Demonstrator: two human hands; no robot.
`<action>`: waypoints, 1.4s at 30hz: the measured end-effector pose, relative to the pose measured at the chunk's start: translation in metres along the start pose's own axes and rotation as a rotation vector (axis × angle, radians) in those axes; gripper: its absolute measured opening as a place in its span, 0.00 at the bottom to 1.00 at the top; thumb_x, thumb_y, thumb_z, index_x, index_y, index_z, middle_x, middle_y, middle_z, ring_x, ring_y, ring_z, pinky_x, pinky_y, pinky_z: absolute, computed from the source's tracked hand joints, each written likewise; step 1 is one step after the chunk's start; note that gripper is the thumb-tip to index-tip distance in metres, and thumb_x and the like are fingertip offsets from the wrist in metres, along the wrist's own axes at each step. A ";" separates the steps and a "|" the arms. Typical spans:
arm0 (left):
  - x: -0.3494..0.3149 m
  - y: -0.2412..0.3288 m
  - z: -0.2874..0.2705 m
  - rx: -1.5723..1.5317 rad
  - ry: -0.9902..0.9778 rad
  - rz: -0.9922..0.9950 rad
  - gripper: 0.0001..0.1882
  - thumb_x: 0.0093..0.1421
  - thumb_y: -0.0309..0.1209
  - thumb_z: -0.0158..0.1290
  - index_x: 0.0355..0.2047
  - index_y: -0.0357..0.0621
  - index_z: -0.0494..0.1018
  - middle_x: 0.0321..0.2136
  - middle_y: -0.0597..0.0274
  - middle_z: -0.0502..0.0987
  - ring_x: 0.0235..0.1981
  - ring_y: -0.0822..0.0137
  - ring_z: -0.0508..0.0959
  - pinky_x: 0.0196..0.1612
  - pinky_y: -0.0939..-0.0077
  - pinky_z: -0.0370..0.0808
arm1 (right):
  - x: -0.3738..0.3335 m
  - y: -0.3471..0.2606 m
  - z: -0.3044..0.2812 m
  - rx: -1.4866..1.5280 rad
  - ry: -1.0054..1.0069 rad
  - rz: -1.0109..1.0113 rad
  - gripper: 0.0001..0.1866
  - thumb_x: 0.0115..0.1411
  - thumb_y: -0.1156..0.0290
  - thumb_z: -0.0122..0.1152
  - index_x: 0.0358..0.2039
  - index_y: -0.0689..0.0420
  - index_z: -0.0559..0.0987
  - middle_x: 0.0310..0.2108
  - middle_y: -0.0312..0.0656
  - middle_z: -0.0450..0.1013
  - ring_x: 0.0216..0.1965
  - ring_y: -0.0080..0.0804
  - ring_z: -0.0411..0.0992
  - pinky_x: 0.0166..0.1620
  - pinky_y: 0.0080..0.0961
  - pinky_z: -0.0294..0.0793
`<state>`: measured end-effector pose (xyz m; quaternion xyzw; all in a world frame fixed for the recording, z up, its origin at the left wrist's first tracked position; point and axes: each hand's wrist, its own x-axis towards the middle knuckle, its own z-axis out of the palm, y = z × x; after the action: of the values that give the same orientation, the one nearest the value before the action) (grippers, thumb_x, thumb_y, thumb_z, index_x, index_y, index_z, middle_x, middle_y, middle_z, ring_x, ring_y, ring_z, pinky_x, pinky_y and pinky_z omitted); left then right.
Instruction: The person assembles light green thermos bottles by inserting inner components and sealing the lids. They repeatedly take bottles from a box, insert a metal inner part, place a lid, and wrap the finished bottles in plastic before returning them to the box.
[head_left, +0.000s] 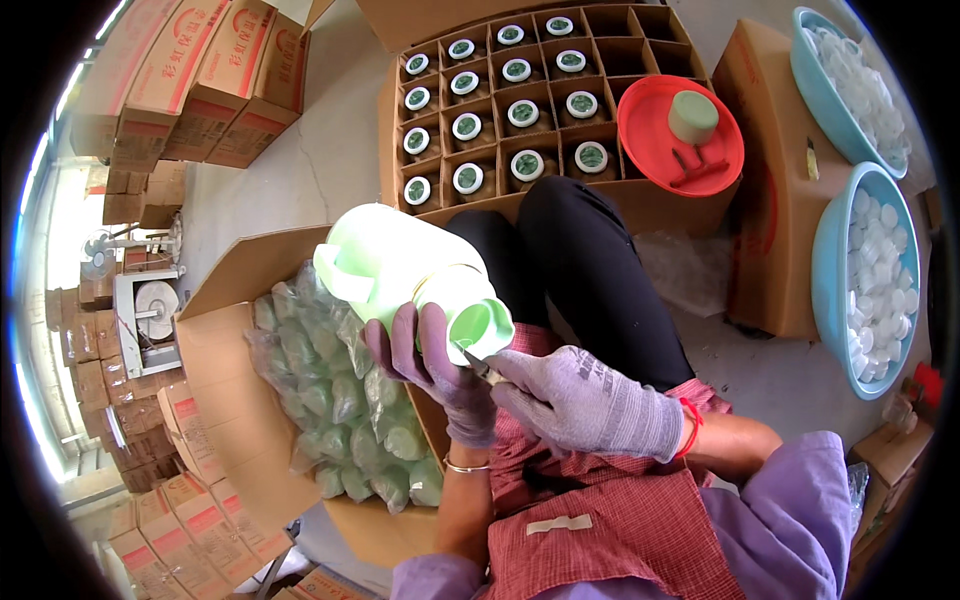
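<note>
My left hand (440, 380), in a grey-purple glove, is closed around the neck of a pale green plastic jug (395, 255). The jug lies tilted above my lap, its handle to the left and its open mouth toward me. In my gloved right hand (590, 400) is a small knife (477, 364). Its dark blade reaches the lower rim of the jug's mouth; the grip is mostly hidden by my fingers.
Ahead, a divided carton (396, 145) holds several white-rimmed bottles. A red round tray (640, 115) with a green cylinder rests on its right corner. An open carton (225, 380) at left holds bagged green pieces. Blue basins (832, 260) of plastic parts stand at right.
</note>
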<state>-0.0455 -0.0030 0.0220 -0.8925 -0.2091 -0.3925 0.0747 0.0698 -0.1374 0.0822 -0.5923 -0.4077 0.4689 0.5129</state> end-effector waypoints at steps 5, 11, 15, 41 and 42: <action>0.031 -0.008 -0.011 -0.116 -0.039 -0.162 0.38 0.50 0.41 0.69 0.56 0.37 0.67 0.55 0.52 0.66 0.62 0.41 0.61 0.63 0.43 0.62 | 0.002 -0.027 -0.059 0.074 0.044 0.316 0.08 0.66 0.71 0.50 0.39 0.62 0.73 0.20 0.58 0.71 0.21 0.57 0.72 0.26 0.47 0.72; 0.077 -0.014 -0.061 -0.452 0.261 -0.501 0.33 0.56 0.26 0.60 0.61 0.34 0.64 0.57 0.46 0.69 0.56 0.50 0.73 0.56 0.55 0.72 | 0.037 0.104 -0.208 -0.706 0.692 0.307 0.19 0.67 0.58 0.52 0.43 0.63 0.75 0.32 0.53 0.79 0.40 0.57 0.77 0.44 0.46 0.76; 0.060 -0.034 -0.052 -1.298 0.622 -0.913 0.32 0.59 0.29 0.60 0.61 0.32 0.62 0.58 0.44 0.69 0.56 0.52 0.72 0.60 0.58 0.68 | 0.057 0.078 -0.190 -0.771 0.767 -0.087 0.28 0.65 0.57 0.58 0.58 0.64 0.69 0.53 0.59 0.71 0.53 0.55 0.71 0.50 0.45 0.75; 0.007 -0.035 -0.038 -1.334 -0.426 -0.798 0.28 0.70 0.49 0.42 0.51 0.35 0.75 0.50 0.50 0.77 0.52 0.60 0.75 0.59 0.61 0.69 | 0.006 0.055 -0.125 -0.554 0.258 -0.337 0.18 0.53 0.63 0.70 0.42 0.58 0.81 0.44 0.48 0.75 0.49 0.46 0.71 0.55 0.37 0.69; -0.004 -0.053 -0.033 -1.627 -0.311 -0.765 0.31 0.69 0.53 0.43 0.53 0.35 0.74 0.51 0.49 0.76 0.53 0.59 0.75 0.59 0.60 0.70 | -0.005 0.067 -0.132 -0.564 0.454 -0.080 0.19 0.51 0.65 0.71 0.43 0.58 0.81 0.47 0.49 0.74 0.50 0.46 0.72 0.55 0.37 0.70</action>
<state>-0.0924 0.0336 0.0398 -0.5826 -0.1571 -0.2921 -0.7421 0.1977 -0.1815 0.0213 -0.7830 -0.4196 0.1741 0.4249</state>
